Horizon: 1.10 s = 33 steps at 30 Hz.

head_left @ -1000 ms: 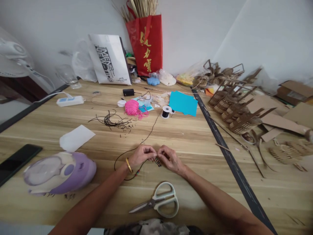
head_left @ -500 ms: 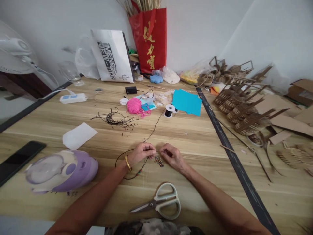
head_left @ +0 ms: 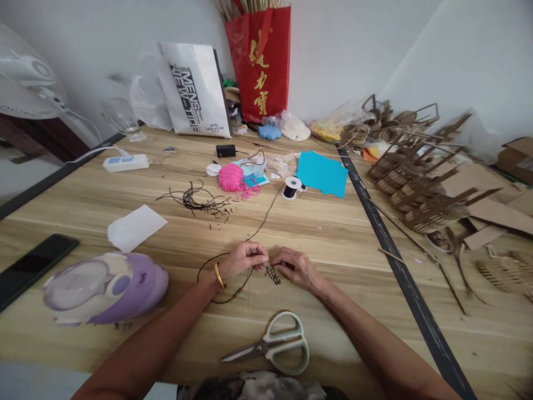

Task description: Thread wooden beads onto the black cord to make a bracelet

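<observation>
My left hand [head_left: 245,261], with a gold bangle [head_left: 220,276] on the wrist, is closed in a pinch on a thin black cord [head_left: 207,270]. The cord loops out beneath that hand and runs back to a spool [head_left: 291,188]. Small red and green beads [head_left: 238,292] are threaded on the loop. Beside the left fingertips, my right hand [head_left: 297,269] is also pinched, and whatever lies between its fingers is too small to tell. A cluster of small multicoloured beads [head_left: 273,275] lies on the table between the hands. Scissors [head_left: 266,347] rest closer to my body.
A purple and cream device [head_left: 125,286] and a phone [head_left: 35,266] lie at the left. Behind are a white paper [head_left: 137,228], black cord pieces [head_left: 194,200], pink yarn [head_left: 231,177] and blue sheets [head_left: 322,173]. Small woven baskets [head_left: 428,208] crowd the right.
My right hand drew slightly away from the left, uncovering the beads, then came back toward the left fingertips. My left hand keeps its pinch. The view has shifted a little.
</observation>
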Each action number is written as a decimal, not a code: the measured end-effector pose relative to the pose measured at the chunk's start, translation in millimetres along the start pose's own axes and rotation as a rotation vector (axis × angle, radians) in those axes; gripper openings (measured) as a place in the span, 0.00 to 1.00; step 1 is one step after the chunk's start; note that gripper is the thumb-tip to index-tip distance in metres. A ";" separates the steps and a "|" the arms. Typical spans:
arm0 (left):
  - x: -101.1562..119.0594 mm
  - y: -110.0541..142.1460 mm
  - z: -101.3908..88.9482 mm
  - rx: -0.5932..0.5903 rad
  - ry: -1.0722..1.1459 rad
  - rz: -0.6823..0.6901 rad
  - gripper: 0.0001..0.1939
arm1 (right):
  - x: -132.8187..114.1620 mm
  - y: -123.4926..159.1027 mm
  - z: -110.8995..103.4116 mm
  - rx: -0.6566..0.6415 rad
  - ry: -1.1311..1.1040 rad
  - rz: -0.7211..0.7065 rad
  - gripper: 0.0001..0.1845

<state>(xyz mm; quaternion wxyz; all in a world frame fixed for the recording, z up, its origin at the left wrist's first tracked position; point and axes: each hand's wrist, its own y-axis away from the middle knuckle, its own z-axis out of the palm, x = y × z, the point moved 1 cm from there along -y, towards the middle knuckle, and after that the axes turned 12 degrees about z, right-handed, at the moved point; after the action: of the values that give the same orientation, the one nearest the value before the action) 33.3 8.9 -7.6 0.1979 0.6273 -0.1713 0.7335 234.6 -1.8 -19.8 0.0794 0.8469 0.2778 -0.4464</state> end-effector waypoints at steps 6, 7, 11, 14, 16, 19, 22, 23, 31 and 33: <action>-0.7 -1.2 -0.1 -0.004 0.001 0.009 0.17 | -2.4 -1.4 0.3 -0.014 0.064 -0.038 0.08; -1.3 -1.5 -0.1 -0.005 0.001 0.009 0.17 | -3.1 -1.5 0.3 -0.022 0.074 -0.039 0.08; -3.8 -2.4 -0.1 -0.009 0.003 0.013 0.18 | -5.5 -1.3 -0.1 -0.031 0.104 -0.033 0.07; -5.5 -2.4 0.2 -0.009 -0.010 0.024 0.17 | -5.5 -0.7 0.3 -0.022 0.109 -0.029 0.07; -6.5 -2.5 0.6 -0.006 -0.024 0.031 0.17 | -4.8 -0.4 1.3 -0.014 0.112 -0.030 0.07; -8.0 -2.7 1.5 0.000 -0.044 0.035 0.16 | -4.5 -0.2 2.6 0.008 0.102 -0.038 0.07; -9.5 -2.8 2.8 0.005 -0.062 0.040 0.16 | -6.0 0.5 2.5 0.031 0.052 -0.029 0.07; -9.9 -2.6 3.3 0.007 -0.071 0.046 0.16 | -6.6 0.9 2.1 0.046 0.030 -0.017 0.08; -12.5 -1.1 9.0 0.005 -0.180 0.073 0.09 | -3.3 4.8 1.2 0.117 -0.134 0.175 0.10; -12.2 -1.0 9.9 -0.001 -0.203 0.070 0.08 | -2.1 4.8 1.6 0.112 -0.162 0.201 0.10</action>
<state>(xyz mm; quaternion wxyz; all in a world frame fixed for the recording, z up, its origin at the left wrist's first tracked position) 43.9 3.8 -18.1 0.1541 0.6921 -0.2126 0.6724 235.1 -7.3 -19.6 0.0984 0.8347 0.1591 -0.5180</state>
